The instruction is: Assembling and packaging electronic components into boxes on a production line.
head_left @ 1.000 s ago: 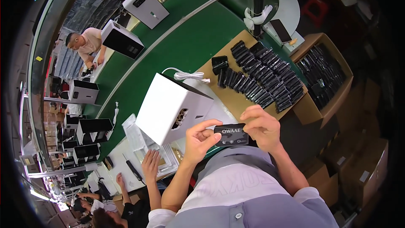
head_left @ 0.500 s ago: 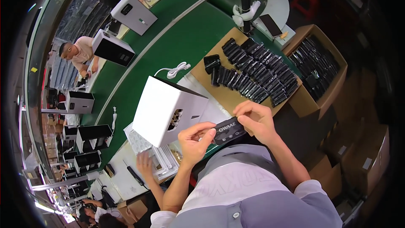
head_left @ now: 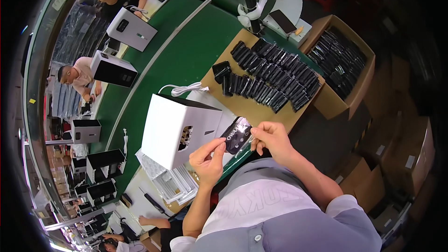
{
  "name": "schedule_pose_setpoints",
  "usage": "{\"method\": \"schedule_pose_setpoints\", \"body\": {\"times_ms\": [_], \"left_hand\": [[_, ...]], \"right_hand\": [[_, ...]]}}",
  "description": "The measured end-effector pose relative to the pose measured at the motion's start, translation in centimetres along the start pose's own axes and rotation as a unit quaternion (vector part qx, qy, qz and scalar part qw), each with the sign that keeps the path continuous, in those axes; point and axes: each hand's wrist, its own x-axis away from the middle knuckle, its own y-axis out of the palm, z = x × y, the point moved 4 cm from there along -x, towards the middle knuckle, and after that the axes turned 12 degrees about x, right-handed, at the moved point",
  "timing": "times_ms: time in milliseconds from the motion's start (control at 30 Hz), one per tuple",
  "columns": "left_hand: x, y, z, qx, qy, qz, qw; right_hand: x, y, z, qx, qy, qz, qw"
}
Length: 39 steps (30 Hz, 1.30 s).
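Observation:
Between my hands is a small black control panel (head_left: pixel 234 139) with pale printing and icons, in shiny clear film. My left hand (head_left: pixel 208 162) pinches its lower left edge between thumb and fingers. At its right edge, my right hand (head_left: pixel 274 142) has thumb and forefinger closed on the panel or its film; which of them I cannot tell. Just left stands a white box-shaped appliance housing (head_left: pixel 168 128), with a cutout showing parts inside and a narrow slot beside it. A coiled white cable (head_left: pixel 186 88) lies behind it.
Rows of wrapped black pieces (head_left: pixel 275 72) lie on a cardboard sheet (head_left: pixel 212 91), beside an open carton (head_left: pixel 357 102) of more. White frames (head_left: pixel 172 184) sit left of the housing. A phone (head_left: pixel 283 22) rests at the back. Across the green bench (head_left: pixel 177 49), people work near similar housings.
The panel has turned to a steeper slant, and its film now catches the light. My right fingers have shifted along its edge. Another person's hand has drawn back from the white frames.

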Motion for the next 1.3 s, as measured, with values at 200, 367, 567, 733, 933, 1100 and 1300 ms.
{"method": "schedule_pose_setpoints", "body": {"times_ms": [200, 367, 567, 733, 933, 1100, 1300], "left_hand": [[-0.1, 0.7, 0.0, -0.025, 0.042, -0.001, 0.999], [-0.4, 1.1, 0.9, -0.072, 0.099, -0.013, 0.992], [0.1, 1.4, 1.4, -0.158, 0.214, -0.063, 0.962], [0.7, 1.0, 0.8, -0.198, 0.246, -0.089, 0.945], [0.6, 1.0, 0.7, -0.258, 0.304, -0.152, 0.905], [0.5, 0.7, -0.5, -0.295, 0.272, -0.211, 0.891], [-4.1, -7.2, 3.3, -0.383, 0.282, -0.147, 0.867]], "right_hand": [[-0.1, 1.3, 0.0, -0.144, 0.033, 0.017, 0.989], [0.2, 2.4, -0.8, -0.018, -0.046, 0.053, 0.997], [0.7, 3.2, -1.6, 0.015, -0.137, 0.077, 0.987], [-0.7, 2.8, -0.1, 0.018, -0.124, -0.007, 0.992], [-1.3, 3.3, -0.3, 0.032, -0.124, -0.032, 0.991], [-2.6, 4.4, 0.2, 0.055, -0.082, -0.022, 0.995], [-4.0, 3.3, 1.8, -0.001, -0.047, -0.032, 0.998]]}}
